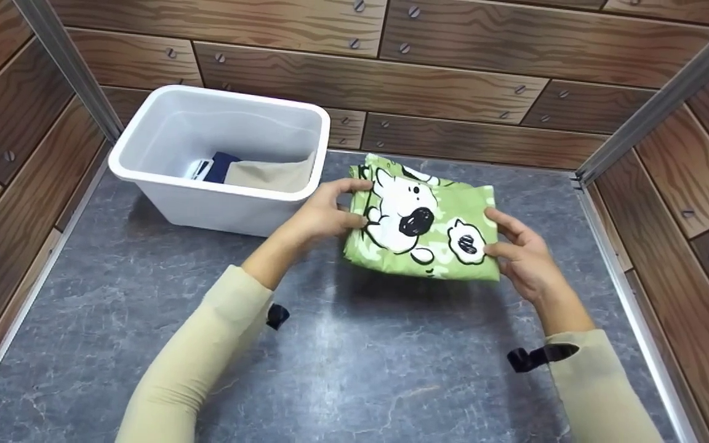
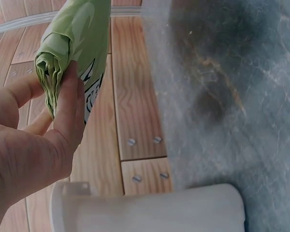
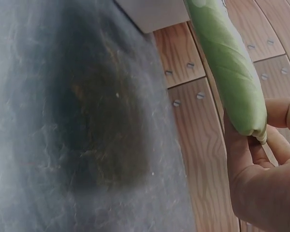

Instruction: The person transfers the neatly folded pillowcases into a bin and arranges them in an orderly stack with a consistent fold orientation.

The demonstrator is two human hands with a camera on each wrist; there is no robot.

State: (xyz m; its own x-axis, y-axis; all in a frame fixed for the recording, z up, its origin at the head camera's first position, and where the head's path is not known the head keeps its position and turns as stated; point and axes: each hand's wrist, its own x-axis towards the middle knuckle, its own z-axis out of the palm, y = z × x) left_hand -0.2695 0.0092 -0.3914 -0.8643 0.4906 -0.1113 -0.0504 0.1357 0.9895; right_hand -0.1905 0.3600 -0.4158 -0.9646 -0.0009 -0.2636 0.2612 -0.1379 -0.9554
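Note:
Between both hands hangs a folded green cloth [image 1: 447,215] printed with white cartoon animals, held above the grey floor. The left hand [image 1: 330,211] pinches its left edge between thumb and fingers; the left wrist view shows the stacked layers of the folded cloth [image 2: 55,58] at that edge. At the opposite edge, the right hand [image 1: 520,255] grips the cloth, thumb on one face and fingers on the other. From the right wrist, a smooth rounded fold of the cloth [image 3: 232,72] shows. Just left of the left hand stands a white plastic bin [image 1: 225,206].
Inside the bin lie a beige cloth [image 1: 271,176], a navy cloth [image 1: 221,167] and a small black-and-white piece. Wood-patterned walls [image 1: 453,80] with metal edging enclose the grey marbled floor [image 1: 354,369] at the back and both sides.

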